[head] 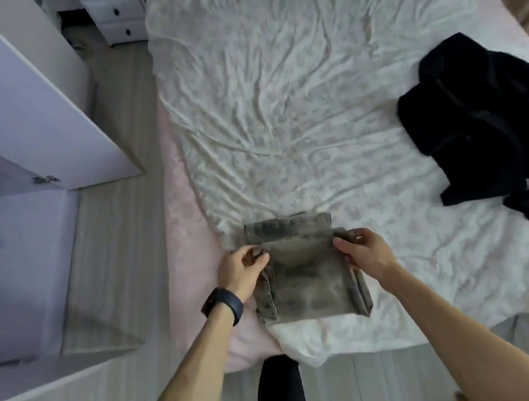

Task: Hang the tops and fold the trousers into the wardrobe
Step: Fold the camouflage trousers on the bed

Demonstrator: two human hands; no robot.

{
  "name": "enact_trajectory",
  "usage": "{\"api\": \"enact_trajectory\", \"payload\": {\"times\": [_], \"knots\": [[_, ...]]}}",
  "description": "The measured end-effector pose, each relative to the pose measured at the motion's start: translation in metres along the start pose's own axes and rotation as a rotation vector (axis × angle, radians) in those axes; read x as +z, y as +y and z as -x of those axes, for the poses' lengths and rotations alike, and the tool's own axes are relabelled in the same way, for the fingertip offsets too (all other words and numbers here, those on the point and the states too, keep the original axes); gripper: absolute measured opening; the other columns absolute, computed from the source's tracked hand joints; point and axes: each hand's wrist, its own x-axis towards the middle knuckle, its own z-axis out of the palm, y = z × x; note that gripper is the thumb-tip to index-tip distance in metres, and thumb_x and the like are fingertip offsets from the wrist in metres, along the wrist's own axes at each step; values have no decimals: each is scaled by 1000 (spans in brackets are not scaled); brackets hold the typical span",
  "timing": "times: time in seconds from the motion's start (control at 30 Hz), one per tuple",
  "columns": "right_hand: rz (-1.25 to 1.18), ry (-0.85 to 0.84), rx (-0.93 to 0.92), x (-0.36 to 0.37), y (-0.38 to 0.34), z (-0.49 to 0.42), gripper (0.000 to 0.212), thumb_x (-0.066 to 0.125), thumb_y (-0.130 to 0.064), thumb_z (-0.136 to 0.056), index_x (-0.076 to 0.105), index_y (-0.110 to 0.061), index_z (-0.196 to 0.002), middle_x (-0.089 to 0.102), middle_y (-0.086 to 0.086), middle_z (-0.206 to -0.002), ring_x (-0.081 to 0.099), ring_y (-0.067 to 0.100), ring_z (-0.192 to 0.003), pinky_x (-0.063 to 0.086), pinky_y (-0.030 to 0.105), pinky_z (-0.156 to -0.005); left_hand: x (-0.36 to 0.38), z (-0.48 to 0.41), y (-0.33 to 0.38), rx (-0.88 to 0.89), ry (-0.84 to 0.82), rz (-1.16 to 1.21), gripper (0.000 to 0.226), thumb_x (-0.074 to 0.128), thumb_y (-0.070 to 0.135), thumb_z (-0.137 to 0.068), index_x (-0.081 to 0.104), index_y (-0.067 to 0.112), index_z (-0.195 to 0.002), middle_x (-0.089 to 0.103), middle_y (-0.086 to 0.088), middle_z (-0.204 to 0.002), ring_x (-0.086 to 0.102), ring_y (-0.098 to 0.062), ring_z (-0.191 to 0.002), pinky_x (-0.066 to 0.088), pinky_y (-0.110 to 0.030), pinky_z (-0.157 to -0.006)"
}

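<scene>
Gripping the folded grey-brown trousers (pixel 306 277) at both sides, I am holding them flat on the near edge of the bed (pixel 310 106). My left hand (pixel 243 269) is pinching the left edge of the fold, fingers (pixel 257 253) curled tight on the cloth, and my right hand (pixel 364 250) is clamping the right edge likewise. A black garment (pixel 495 136) is lying crumpled on the sheet, well apart to my right. The wardrobe (pixel 15 101) is standing open on my left, beside the bed.
</scene>
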Motion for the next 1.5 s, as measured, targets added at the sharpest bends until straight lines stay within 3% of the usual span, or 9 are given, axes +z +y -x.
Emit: {"api": "enact_trajectory", "payload": {"times": [0.13, 0.33, 0.5, 0.57, 0.67, 0.77, 0.97, 1.27, 1.5], "knots": [[313, 111, -47, 18, -8, -70, 32, 68, -59, -88, 61, -30, -99, 55, 1, -106, 59, 22, -97, 46, 31, -85, 16, -81, -4, -84, 21, -71, 22, 68, 37, -93, 68, 16, -100, 71, 1, -92, 65, -20, -88, 43, -24, -68], [275, 111, 43, 50, 3, -133, 31, 52, -57, -98, 54, -28, -105, 68, 2, -107, 62, 24, -92, 53, 38, -78, 37, -151, -34, -216, 3, -123, 22, 66, 46, -92, 64, 25, -95, 67, 7, -88, 66, -23, -94, 44, -27, -72], [311, 137, 49, 72, 16, -161, 37, 47, -56, -101, 57, -23, -115, 69, 7, -116, 64, 30, -101, 53, 39, -83, 48, -180, -44, -324, -17, -215, 38, 61, 48, -95, 64, 16, -116, 70, -4, -109, 64, -28, -101, 49, -31, -81], [339, 158, 52, 74, 16, -167, 44, 46, -58, -100, 57, -21, -122, 65, 7, -123, 62, 31, -109, 51, 39, -87, 56, -176, -41, -233, 73, -363, 34, 57, 43, -97, 58, 19, -120, 67, -7, -115, 62, -31, -104, 51, -37, -83], [548, 275, -99, 78, 24, -154, 47, 40, -55, -102, 42, -33, -143, 42, 5, -148, 42, 31, -133, 40, 45, -103, 82, -144, -41, 264, 339, -720, 46, 49, 33, -100, 46, 24, -145, 48, -12, -145, 46, -35, -132, 37, -50, -105], [788, 341, -525, 89, 44, -121, 54, 33, -49, -105, 24, -41, -158, 17, 0, -167, 18, 26, -153, 20, 48, -119, 109, -110, -56, 606, 216, -864, 60, 39, 47, -100, 24, 38, -157, 16, -1, -167, 12, -33, -153, 4, -56, -122], [1017, 134, -578, 92, 100, -150, 61, 22, -59, -104, 6, -43, -160, -6, -6, -170, -5, 17, -156, 3, 57, -122, 123, -129, -119, 512, 135, -985, 73, 38, 66, -92, 15, 43, -157, 4, 3, -169, 3, -33, -154, 10, -64, -119], [1035, 181, -626, 107, 140, -190, 63, 18, -67, -100, 5, -46, -159, -12, -7, -169, -10, 18, -156, -8, 54, -123, 147, -159, -158, 535, 206, -988, 82, 44, 71, -84, 14, 48, -156, 2, 5, -168, 0, -35, -154, 1, -66, -118], [1042, 133, -551, 105, 115, -170, 63, 26, -60, -104, 5, -42, -160, -4, -4, -170, -6, 18, -156, 0, 59, -123, 139, -146, -125, 460, 147, -1079, 74, 42, 68, -89, 22, 43, -156, 16, -1, -167, 9, -36, -153, 4, -66, -118]]}}
